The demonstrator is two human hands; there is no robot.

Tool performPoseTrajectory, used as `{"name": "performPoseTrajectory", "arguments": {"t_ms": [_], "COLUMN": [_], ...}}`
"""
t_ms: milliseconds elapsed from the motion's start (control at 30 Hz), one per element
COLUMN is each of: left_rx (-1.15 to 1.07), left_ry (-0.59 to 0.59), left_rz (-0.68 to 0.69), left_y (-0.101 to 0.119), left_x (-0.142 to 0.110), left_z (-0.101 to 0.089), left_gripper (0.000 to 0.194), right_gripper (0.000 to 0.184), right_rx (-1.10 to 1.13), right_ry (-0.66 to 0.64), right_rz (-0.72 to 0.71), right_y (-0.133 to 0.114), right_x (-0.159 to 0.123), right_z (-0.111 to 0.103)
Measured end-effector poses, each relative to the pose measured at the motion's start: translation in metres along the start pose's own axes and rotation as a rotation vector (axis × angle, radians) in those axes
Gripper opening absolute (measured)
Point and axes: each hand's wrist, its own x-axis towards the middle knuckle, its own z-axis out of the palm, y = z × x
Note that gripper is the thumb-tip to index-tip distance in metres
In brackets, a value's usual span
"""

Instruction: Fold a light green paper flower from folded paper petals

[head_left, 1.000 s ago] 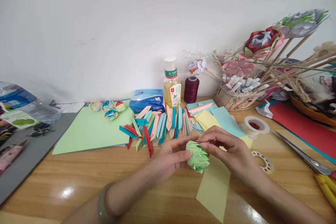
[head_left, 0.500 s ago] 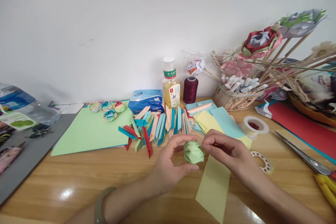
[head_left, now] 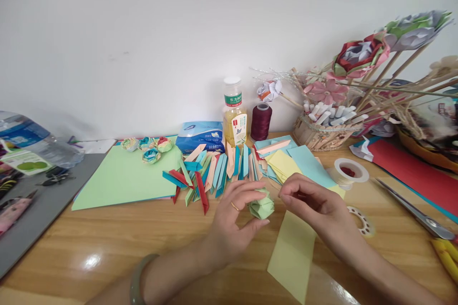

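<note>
My left hand (head_left: pixel 229 224) has its fingers and thumb curled round a small green folded-paper ball (head_left: pixel 263 208), whose pleated side faces right. Just to the right of it, my right hand (head_left: pixel 317 205) is closed in a pinch, apart from the ball; whatever sits between those fingertips is too small to make out. Under the right hand lies a pale yellow paper sheet (head_left: pixel 291 257). Beyond both hands spreads a pile of folded paper strips (head_left: pixel 220 171) in blue, red, peach and green.
Scissors (head_left: pixel 415 209), a thread spool (head_left: pixel 348 174) and a round white ring (head_left: pixel 361 221) lie to the right. Behind stand a tissue pack (head_left: pixel 199 137), a bottle (head_left: pixel 234 114), a dark red thread cone (head_left: pixel 260 123) and a basket (head_left: pixel 318 136). Several paper flowers (head_left: pixel 150 155) rest on green sheets (head_left: pixel 125 181).
The green paper ball has been turned in my left hand, so a different side shows. My left fingers have shifted round it. My right hand has drawn slightly away to the right, still pinched.
</note>
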Motion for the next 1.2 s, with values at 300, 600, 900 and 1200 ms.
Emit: {"name": "performPoseTrajectory", "arguments": {"t_ms": [300, 600, 900, 1200], "left_rx": [0.024, 0.104, 0.12, 0.121], "left_ry": [-0.007, -0.045, -0.041, -0.035], "left_rz": [0.009, 0.072, 0.109, 0.104], "left_y": [0.0, 0.001, 0.0, 0.001], "left_x": [-0.001, -0.001, -0.002, -0.001], "left_z": [0.001, 0.002, 0.002, 0.003], "left_gripper": [0.038, 0.034, 0.021, 0.02], "right_gripper": [0.022, 0.014, 0.011, 0.008], "right_rx": [0.076, 0.106, 0.031, 0.048], "right_ry": [-0.162, -0.175, -0.173, -0.17], "right_rz": [0.166, 0.181, 0.151, 0.132], "right_y": [0.004, 0.007, 0.006, 0.009], "right_x": [0.003, 0.005, 0.003, 0.004], "right_z": [0.0, 0.004, 0.004, 0.003]}}
